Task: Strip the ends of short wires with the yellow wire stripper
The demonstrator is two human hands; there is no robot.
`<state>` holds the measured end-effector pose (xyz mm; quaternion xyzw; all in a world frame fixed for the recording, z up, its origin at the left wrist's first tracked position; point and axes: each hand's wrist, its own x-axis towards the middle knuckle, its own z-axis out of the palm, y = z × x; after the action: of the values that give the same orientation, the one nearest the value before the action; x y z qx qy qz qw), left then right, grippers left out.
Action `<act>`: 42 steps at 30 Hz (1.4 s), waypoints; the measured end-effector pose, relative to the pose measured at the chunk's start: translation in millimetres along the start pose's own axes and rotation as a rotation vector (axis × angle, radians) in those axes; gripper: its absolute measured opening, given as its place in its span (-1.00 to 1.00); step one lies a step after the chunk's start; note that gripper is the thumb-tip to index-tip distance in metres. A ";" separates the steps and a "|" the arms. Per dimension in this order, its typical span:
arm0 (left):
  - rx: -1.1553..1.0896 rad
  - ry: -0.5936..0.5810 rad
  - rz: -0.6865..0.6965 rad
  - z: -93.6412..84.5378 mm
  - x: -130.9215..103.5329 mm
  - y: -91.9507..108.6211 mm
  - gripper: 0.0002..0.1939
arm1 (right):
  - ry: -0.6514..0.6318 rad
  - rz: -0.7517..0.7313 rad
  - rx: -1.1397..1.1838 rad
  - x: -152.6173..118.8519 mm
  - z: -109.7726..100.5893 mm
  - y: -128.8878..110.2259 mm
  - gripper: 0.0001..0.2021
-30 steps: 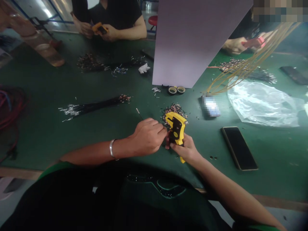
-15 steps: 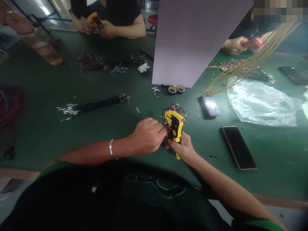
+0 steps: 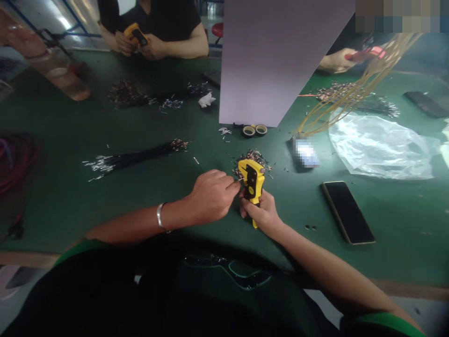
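My right hand (image 3: 263, 209) is wrapped round the handles of a yellow and black wire stripper (image 3: 253, 180), held upright over the table. Pinched in my left hand (image 3: 214, 194) is a short black wire (image 3: 199, 164); its metal-tipped end sticks out behind the knuckles. The fingertips of that hand are right at the stripper's jaws, and the wire's other end is mostly hidden there. Just beyond the tool lies a heap of wire scraps (image 3: 257, 156). To the left, a bundle of black wires (image 3: 140, 153) rests on the table, with silvery tips at one end and coppery ones at the other.
On the right of the green table (image 3: 280, 262) are a phone (image 3: 348, 212), a clear plastic bag (image 3: 382, 150) and yellow wires (image 3: 326, 112). Tape rolls (image 3: 260, 130) sit before a pale upright panel (image 3: 270, 65). Co-workers' hands (image 3: 154, 47) hold tools across the table.
The whole view has shifted slightly. My left hand stays at the stripper's jaws with the wire, and the stripper has tilted a little in my right hand.
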<state>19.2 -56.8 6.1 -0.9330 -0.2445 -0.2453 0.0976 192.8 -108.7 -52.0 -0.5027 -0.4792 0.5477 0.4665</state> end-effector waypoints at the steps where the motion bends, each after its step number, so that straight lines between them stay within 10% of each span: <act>1: -0.001 -0.011 -0.010 -0.2 0.3 -0.8 -0.80 | 0.004 0.002 0.006 0.4 0.5 -0.4 -0.87; 11: 0.006 -0.056 -0.068 8.4 -1.5 -9.8 -0.79 | 0.047 0.022 0.066 7.4 0.0 3.8 -0.84; 23: -0.032 0.034 -0.234 8.4 -2.0 -41.5 -0.77 | -0.283 0.069 0.259 4.3 -42.3 -12.7 -0.68; 42: -0.203 0.097 -0.201 1.3 -0.6 -37.0 -0.84 | -0.500 0.131 0.428 -1.5 -37.1 -12.6 -0.69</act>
<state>0.7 -24.7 7.0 -0.8959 -0.3056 -0.3222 -0.0103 230.2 -106.7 -40.6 -0.2732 -0.4197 0.7710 0.3935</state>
